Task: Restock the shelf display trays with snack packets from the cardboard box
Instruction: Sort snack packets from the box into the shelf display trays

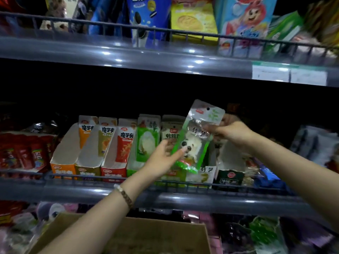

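Note:
A clear and green snack packet (197, 132) with a panda picture hangs in front of the middle shelf, tilted to the right. My right hand (233, 132) pinches its upper right side. My left hand (162, 161) holds its lower left corner between thumb and fingers. Behind it stands a row of cardboard display trays: orange (63, 166), olive (87, 170), red (113, 172) and green (134, 167) ones, with a white tray (205, 176) right below the packet. The brown cardboard box (139, 235) sits low in front of me, under my left forearm.
A grey wire rail (183, 186) runs along the middle shelf's front edge. The shelf above (128, 55) carries biscuit packs. Red packets (27, 153) fill the left side, dark and blue bags (267, 177) the right. More packets lie on the bottom shelf around the box.

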The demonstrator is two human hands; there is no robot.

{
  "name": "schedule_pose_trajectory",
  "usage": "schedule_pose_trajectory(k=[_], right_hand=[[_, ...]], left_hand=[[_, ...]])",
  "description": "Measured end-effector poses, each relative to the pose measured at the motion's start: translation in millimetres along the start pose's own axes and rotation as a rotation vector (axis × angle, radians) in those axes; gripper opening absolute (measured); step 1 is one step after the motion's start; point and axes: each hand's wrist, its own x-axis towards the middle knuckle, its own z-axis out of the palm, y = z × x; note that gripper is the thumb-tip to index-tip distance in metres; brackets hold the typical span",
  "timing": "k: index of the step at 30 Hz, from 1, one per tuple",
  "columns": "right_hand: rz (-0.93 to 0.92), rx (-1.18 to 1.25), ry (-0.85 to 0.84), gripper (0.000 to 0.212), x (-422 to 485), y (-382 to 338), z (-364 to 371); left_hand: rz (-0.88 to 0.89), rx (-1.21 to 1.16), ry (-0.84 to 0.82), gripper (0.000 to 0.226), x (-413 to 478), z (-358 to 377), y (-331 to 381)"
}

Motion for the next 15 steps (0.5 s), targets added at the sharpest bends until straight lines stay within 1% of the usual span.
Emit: schedule_pose_trajectory(k=[2,4,7,10,14,15], right_hand=[[-0.007,0.01,0.125,0.015,5,9,-17],[-0.019,-0.038,0.198,0.014,14,21,-28],[0.045,-0.15,0.264,0.025,28,36,-29],[0.076,-0.229,0.251,0.025,42,43,-23],[0.143,-0.377,0.188,0.022,58,48,-25],[0.169,-0.42,0.17,0.025,62,49,-27]], left_hand=[[0.026,0.162,-0.028,0.063,8,10,-5],[0.016,0.3,-0.073,0.075,15,16,-13],[-0.022,0.39,-0.171,0.086,20,25,-21],[-0.039,0.5,-0.225,0.084,21,32,-29],[0.0,0.564,-0.166,0.074,23,32,-32],[0.006,0.572,-0.163,0.073,22,32,-31]])
